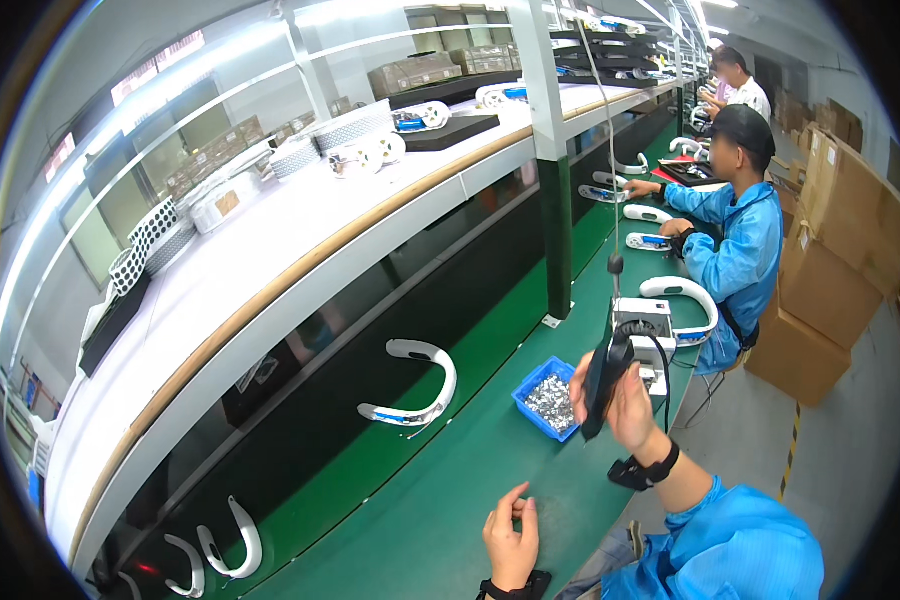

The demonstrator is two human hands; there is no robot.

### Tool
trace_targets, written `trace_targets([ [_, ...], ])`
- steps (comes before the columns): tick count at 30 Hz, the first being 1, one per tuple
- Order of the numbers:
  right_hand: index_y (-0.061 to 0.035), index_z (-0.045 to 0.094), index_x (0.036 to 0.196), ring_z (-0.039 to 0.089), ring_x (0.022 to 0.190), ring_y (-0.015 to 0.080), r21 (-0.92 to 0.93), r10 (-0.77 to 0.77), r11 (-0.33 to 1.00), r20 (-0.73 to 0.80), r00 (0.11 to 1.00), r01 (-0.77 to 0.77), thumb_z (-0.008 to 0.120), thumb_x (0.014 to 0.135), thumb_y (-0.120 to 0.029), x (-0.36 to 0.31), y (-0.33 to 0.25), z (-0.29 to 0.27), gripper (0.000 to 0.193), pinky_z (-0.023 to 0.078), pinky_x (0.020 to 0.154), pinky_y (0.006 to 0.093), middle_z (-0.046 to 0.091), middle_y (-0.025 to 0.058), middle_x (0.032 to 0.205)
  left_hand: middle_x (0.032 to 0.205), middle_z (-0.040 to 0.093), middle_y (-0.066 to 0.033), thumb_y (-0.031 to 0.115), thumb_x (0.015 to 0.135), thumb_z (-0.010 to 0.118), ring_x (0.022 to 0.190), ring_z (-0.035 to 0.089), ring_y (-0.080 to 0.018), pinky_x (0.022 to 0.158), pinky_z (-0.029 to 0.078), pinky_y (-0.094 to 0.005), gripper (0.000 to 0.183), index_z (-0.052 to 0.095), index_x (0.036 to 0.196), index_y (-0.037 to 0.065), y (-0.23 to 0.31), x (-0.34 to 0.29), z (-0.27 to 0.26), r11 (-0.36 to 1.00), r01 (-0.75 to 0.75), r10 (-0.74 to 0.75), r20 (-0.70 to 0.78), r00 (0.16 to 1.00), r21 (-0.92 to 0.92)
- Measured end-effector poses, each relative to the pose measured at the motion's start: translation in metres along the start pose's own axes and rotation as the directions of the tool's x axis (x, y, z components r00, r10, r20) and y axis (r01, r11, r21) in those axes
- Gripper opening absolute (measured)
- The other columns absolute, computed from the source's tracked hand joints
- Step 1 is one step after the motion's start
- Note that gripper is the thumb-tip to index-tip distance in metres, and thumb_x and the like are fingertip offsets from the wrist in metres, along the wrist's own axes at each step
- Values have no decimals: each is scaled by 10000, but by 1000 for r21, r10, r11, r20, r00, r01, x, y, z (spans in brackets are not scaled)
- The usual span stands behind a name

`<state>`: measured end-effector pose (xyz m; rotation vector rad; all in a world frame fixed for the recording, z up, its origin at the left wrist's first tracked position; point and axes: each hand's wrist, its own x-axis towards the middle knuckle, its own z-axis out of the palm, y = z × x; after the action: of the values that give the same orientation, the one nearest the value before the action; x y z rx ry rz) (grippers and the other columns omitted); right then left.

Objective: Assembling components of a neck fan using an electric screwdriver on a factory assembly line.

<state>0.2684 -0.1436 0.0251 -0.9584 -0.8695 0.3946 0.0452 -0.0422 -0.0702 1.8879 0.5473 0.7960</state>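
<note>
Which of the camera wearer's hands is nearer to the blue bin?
Right. The right hand, gripping a black tool, is just right of the blue bin; the left hand is apart from it, lower in the picture.

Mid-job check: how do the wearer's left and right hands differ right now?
The right hand grips a black handheld tool; the left hand shows nothing held. The right hand appears beside the blue bin; the left hand sits nearer the picture's lower edge. Both are bare, with black wristbands.
</note>
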Motion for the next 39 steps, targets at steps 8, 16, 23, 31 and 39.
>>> trace_targets([
  [8,12,382,1528,551,1316,254,-330,-80,943,-107,991,41,506,1103,-437,-1,-12,-28,630,410,1140,411,538,168,1430,814,692,-54,23,1025,597,720,642,-119,684,530,-278,213,696,1208,-24,2,8,-4,969,190,-179,79,981,-159],
  [16,5,642,1046,614,835,191,-725,-304,688,-235,923,42,616,940,48,-57,23,0,118,480,717,299,629,107,988,814,638,-33,42,1069,545,756,607,-97,698,512,-253,206,673,1215,-26,-8,13,-17,904,289,-304,4,953,-316],
  [23,-28,682,1036,632,962,318,-850,-1,518,-111,994,-95,682,900,-46,-52,35,10,137,496,810,423,652,115,999,794,596,-30,67,1088,514,729,570,-110,687,487,-261,191,670,1144,-28,-5,14,-24,883,333,-366,-41,930,-332],
  [31,-34,731,1122,552,1273,336,-987,48,163,-8,999,-16,723,922,-196,-49,54,-5,257,407,1080,481,647,147,1274,792,598,-28,63,1083,509,727,570,-113,688,481,-262,193,677,1122,-23,-7,17,-26,851,343,-389,-39,920,-397],
  [39,-41,742,1159,529,1351,341,-986,113,165,-19,993,-38,714,939,-159,-48,49,-10,251,369,1137,491,649,137,1345,788,605,-25,80,1093,520,729,569,-106,697,484,-262,191,684,1128,-13,-5,16,-28,840,355,-402,-30,915,-411],
])
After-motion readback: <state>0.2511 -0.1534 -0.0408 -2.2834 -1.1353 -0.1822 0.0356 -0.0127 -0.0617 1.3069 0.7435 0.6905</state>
